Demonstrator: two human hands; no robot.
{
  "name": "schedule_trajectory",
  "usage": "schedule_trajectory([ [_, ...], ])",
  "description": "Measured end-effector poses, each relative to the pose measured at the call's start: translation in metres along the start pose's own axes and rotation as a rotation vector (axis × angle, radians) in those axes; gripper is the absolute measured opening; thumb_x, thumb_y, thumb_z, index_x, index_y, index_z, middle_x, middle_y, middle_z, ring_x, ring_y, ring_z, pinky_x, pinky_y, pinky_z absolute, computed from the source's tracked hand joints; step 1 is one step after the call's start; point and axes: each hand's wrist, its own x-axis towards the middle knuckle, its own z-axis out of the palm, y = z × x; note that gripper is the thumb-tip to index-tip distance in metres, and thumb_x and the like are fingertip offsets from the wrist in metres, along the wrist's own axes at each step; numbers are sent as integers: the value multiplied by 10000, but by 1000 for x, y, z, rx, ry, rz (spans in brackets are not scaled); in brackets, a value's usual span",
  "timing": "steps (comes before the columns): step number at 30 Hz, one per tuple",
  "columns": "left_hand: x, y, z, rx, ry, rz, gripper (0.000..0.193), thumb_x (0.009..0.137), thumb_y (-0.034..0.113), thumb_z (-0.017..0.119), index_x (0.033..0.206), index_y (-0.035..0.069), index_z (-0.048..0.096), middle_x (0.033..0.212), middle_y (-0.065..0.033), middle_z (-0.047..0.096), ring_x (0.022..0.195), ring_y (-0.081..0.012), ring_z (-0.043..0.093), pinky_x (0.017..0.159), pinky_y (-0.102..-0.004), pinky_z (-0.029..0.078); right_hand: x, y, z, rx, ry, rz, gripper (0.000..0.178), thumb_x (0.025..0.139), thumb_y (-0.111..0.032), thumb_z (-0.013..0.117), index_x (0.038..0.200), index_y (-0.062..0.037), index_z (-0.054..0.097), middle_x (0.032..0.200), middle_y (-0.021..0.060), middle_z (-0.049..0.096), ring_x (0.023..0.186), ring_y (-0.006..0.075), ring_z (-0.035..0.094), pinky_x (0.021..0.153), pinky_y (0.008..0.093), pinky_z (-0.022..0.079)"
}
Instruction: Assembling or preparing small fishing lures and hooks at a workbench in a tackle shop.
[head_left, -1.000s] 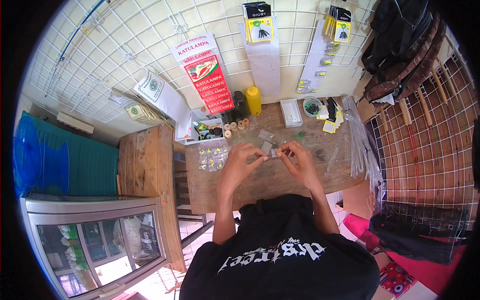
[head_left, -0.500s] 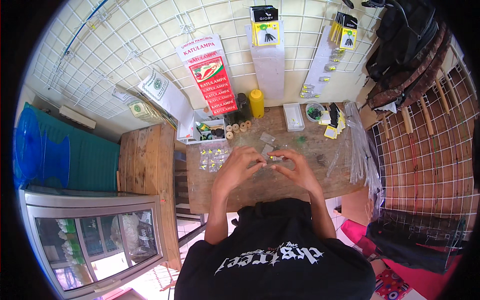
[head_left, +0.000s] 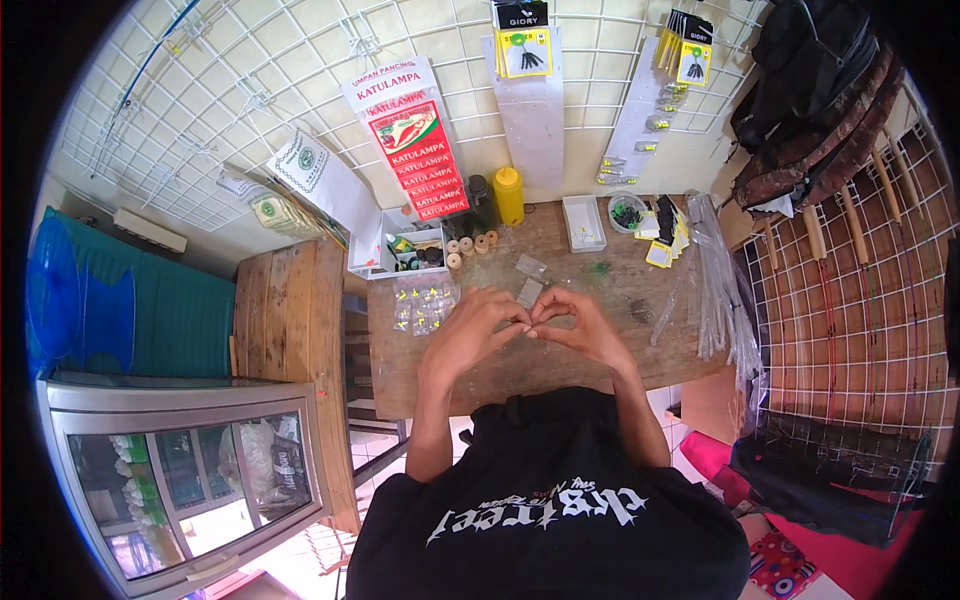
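Above the near middle of the wooden table (head_left: 640,352), my left hand (head_left: 472,328) and my right hand (head_left: 580,328) meet at their fingertips. Both are closed in a pinch. Whatever lies between the fingers is too small or too hidden to name. Just beyond the fingertips, small clear plastic bags (head_left: 531,266) lie on the wood. To the left of my left hand, several clear packets with yellow pieces (head_left: 424,306) are laid out in rows.
Along the back stand a divided white box (head_left: 374,262), wooden spools (head_left: 467,247), a yellow bottle (head_left: 509,197), a white tray (head_left: 583,224) and a round tub (head_left: 626,214). Black-and-yellow cards (head_left: 662,240) and long clear plastic sleeves (head_left: 712,280) lie at the right.
My right hand has moved left, so its fingertips now meet those of my left hand. A small yellow piece seen at its fingers before is now hidden. The view has shifted slightly.
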Motion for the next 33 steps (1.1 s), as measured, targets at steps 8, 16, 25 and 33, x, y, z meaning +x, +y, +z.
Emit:
schedule_trajectory([
  [8, -6, -2, 2, -35, 37, -22, 122, 797, 165, 682, 872, 69, 684, 867, -80, 638, 884, -276, 582, 809, -367, 410, -5, 4, 5, 3, 13, 126, 154, 752, -22, 757, 861, 2, 650, 833, 43, 646, 822, 104, 623, 742, 257, 494],
  [16, -9, -9, 1, -8, -22, -68, 125, 807, 173, 673, 850, 56, 680, 858, -100, 638, 869, -298, 587, 808, -371, 416, -12, -6, 13, -433, 119, -51, 130, 747, -51, 730, 870, -34, 691, 846, 107, 680, 871, 246, 594, 794, 365, 474],
  [25, -23, -41, 3, -218, 321, -204, 115, 826, 136, 677, 878, 34, 694, 783, -73, 646, 724, -188, 601, 640, -302, 440, -12, 7, 8, -471, 338, -139, 116, 811, -93, 675, 913, -39, 687, 889, 85, 687, 948, 262, 570, 824, 369, 446],
  [33, -7, -34, 90, -1112, 523, -341, 244, 822, 94, 722, 1052, 29, 673, 879, 7, 625, 777, -45, 515, 733, -224, 414, -15, 14, 22, 369, 515, 197, 103, 857, -118, 683, 904, -26, 692, 852, -11, 644, 813, 55, 547, 771, 226, 408],
])
